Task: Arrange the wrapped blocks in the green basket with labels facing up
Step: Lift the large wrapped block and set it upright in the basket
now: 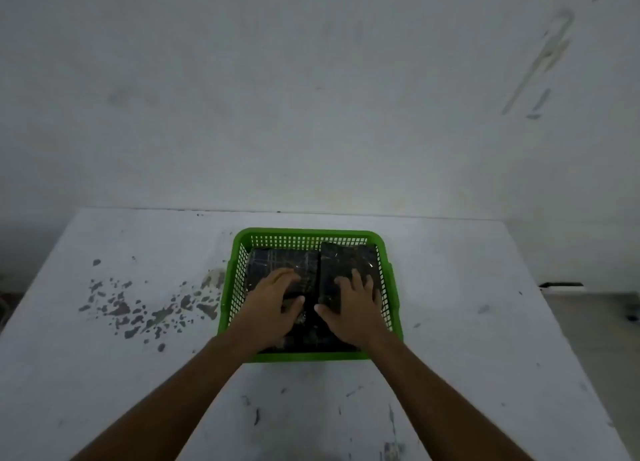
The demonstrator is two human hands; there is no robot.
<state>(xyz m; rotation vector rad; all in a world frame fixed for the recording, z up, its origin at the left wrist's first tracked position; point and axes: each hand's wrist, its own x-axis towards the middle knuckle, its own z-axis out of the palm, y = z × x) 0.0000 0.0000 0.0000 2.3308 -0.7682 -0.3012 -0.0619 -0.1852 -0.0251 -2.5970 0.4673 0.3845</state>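
A green perforated basket [239, 252] sits in the middle of a white table. Inside lie dark blocks in shiny clear wrap, side by side: one on the left [277, 259] and one on the right [346, 258], which sits slightly higher. My left hand [273, 301] rests palm down on the left block, fingers spread and thumb curled around its inner edge. My right hand [356, 308] lies flat on the right block, thumb at the gap between the two. The near parts of the blocks are hidden under my hands. No label is legible in the dim light.
The white table [467, 322] has dark paint chips and stains [138, 311] left of the basket. A pale wall stands right behind the table's far edge. A dark object [561, 285] lies off the table's right edge.
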